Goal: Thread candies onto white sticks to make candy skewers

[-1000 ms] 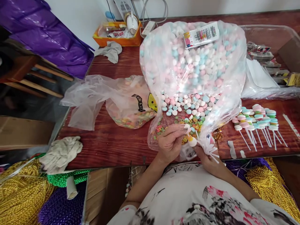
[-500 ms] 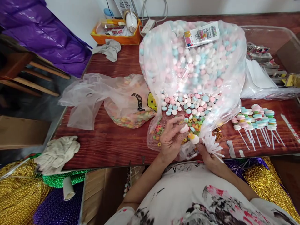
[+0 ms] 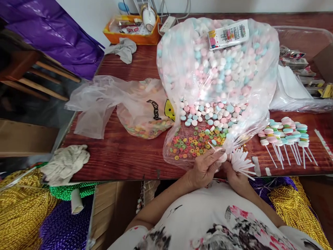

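My left hand (image 3: 206,167) pinches a round white marshmallow (image 3: 223,157), and the tip of a thin white stick pokes out above its fingers. Close beside it, my right hand (image 3: 235,177) grips a fanned bundle of white lollipop sticks (image 3: 243,161); its fingertips are partly hidden. Just past the hands are fruit-coloured candy rings (image 3: 192,140) lying on clear plastic. Behind these, pink, white and blue marshmallows (image 3: 218,113) spill from the mouth of a large clear bag (image 3: 179,62). To the right lie several marshmallow skewers (image 3: 286,133) in a group.
A tied bag of candy rings (image 3: 145,126) lies left of the big bag. Further out are a crumpled cloth (image 3: 66,163), an orange box (image 3: 130,39), and a clear bin (image 3: 299,104) with packets. Bead strands (image 3: 23,211) hang below the table edge (image 3: 117,178).
My left hand has moved right and down to the stick in front of my right hand, bringing its white marshmallow onto it. The stick's tip now shows above the left fingers.
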The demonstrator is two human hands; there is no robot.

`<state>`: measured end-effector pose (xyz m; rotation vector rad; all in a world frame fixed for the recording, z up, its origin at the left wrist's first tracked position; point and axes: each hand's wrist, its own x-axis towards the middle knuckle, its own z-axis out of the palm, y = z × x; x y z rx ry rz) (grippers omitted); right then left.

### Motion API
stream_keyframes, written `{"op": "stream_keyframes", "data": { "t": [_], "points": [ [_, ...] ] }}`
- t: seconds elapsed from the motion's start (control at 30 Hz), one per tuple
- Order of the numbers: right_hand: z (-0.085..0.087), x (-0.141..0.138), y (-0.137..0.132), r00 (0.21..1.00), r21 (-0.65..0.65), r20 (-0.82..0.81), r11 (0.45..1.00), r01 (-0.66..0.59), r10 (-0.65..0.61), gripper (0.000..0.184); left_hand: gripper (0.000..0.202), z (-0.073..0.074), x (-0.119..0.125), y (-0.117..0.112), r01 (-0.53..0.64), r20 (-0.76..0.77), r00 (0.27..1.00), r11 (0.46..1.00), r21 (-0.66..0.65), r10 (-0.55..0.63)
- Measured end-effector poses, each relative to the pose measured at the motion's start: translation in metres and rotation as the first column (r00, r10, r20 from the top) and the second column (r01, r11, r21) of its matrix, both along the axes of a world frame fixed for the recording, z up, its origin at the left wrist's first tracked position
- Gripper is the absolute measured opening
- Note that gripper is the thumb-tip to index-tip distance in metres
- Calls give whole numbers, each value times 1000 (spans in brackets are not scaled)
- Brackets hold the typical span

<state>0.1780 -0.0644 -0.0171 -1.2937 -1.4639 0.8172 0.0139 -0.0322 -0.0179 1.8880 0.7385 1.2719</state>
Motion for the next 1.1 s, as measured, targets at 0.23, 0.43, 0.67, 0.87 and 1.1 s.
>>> {"op": "stream_keyframes", "data": {
  "t": [0.23,0.43,0.67,0.87,1.1],
  "points": [
    [-6,40,7,984,-63,6,982,178,-178,18,18,4,-59,80,-367,-421,849,929,-34,320],
    [-12,40,2,994,-75,50,992,99,-95,22,11,-17,-60,103,-342,-778,575,938,53,254],
    [-7,42,5,988,-52,139,996,70,-62,24,5,-5,-55,95,-332,-528,821,934,-133,217],
    [-4,36,7,993,-17,116,1000,19,-17,17,21,-19,-32,79,-153,-667,703,968,199,248],
    [-7,30,3,976,40,178,990,-137,127,20,19,-26,-39,65,-234,-505,801,945,229,320]
  ]
}}
